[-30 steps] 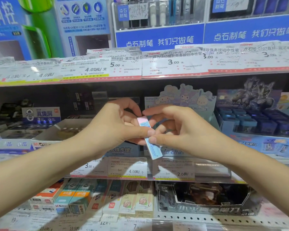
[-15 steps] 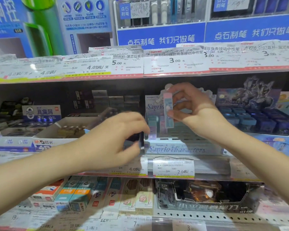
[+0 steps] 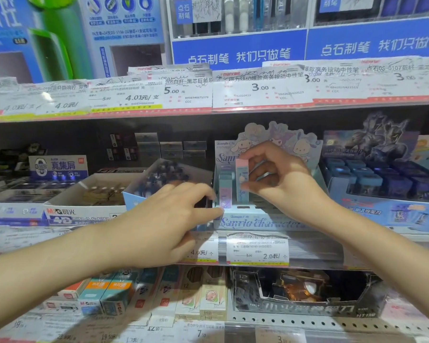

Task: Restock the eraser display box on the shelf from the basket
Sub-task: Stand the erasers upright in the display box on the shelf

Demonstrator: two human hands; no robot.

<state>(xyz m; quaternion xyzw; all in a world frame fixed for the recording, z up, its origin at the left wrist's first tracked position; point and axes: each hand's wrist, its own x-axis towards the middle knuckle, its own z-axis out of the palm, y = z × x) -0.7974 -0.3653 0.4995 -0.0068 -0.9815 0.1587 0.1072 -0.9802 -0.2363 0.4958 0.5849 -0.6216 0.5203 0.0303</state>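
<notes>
Your right hand (image 3: 280,179) pinches a slim pink-and-blue eraser (image 3: 242,180) between thumb and fingertips, holding it upright over the slots of the eraser display box (image 3: 258,221). The eraser's lower end sits low among the slots, just beside a second eraser (image 3: 225,191) already standing upright at the box's left edge; whether it is seated in a slot, you cannot tell.

Your left hand (image 3: 169,219) lies lower and to the left, fingers relaxed and gripping nothing, with its fingertips touching the front left corner of the display box.

The box stands on the middle shelf (image 3: 315,251), its cartoon-character backboard rising behind your right hand. To its left sits a white carton of 4B erasers (image 3: 85,214); to its right, a blue display of small boxed items (image 3: 381,189). Price labels (image 3: 258,251) run along the shelf edge below.
</notes>
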